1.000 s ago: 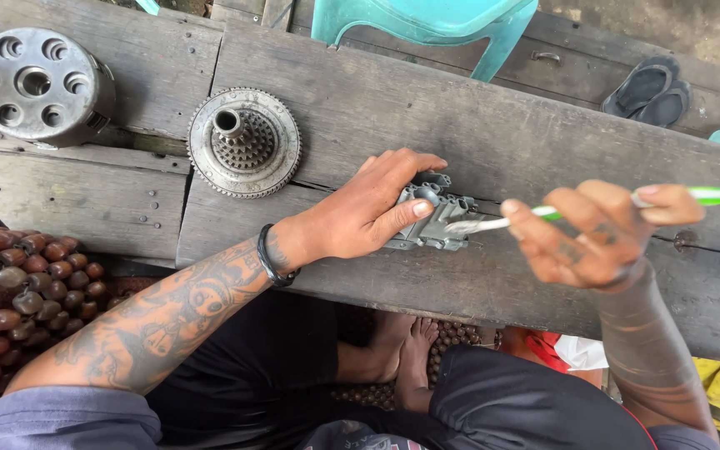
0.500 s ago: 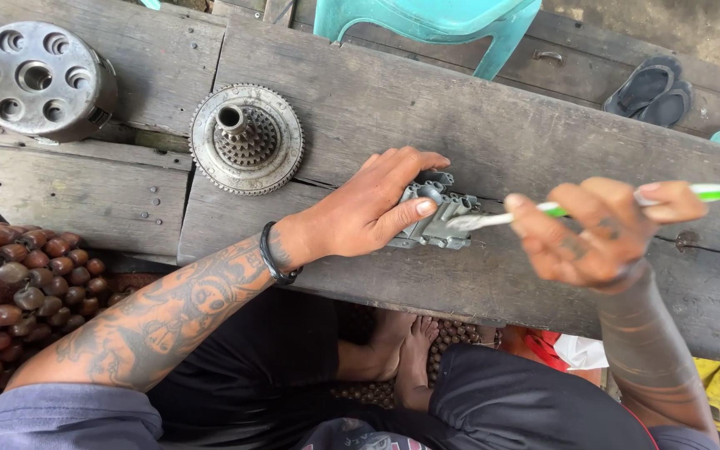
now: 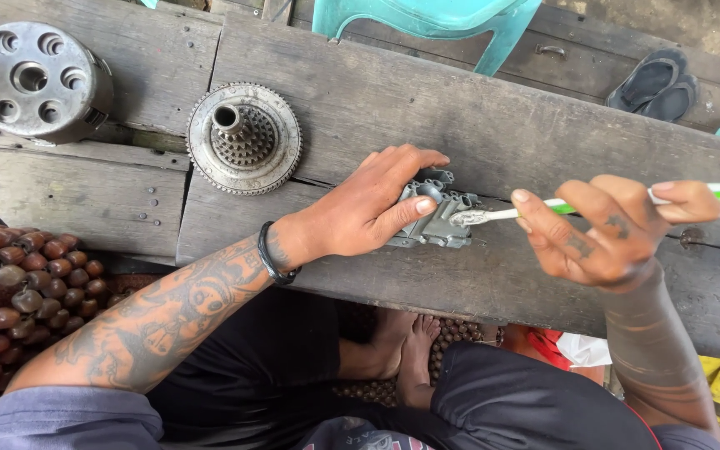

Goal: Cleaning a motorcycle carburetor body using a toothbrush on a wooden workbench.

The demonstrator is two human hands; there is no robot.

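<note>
My left hand presses a small grey metal engine part down on the wooden bench, thumb along its near side and fingers over its top. My right hand holds a white and green toothbrush by the handle. The brush head rests against the right side of the metal part. A black band circles my left wrist.
A round toothed clutch hub lies on the bench to the left. A metal drum with several holes sits at the far left. Brown beaded matting lies below. A teal plastic chair and dark sandals are beyond the bench.
The toothbrush head has shifted slightly against the metal part. My left hand keeps the part in the same place.
</note>
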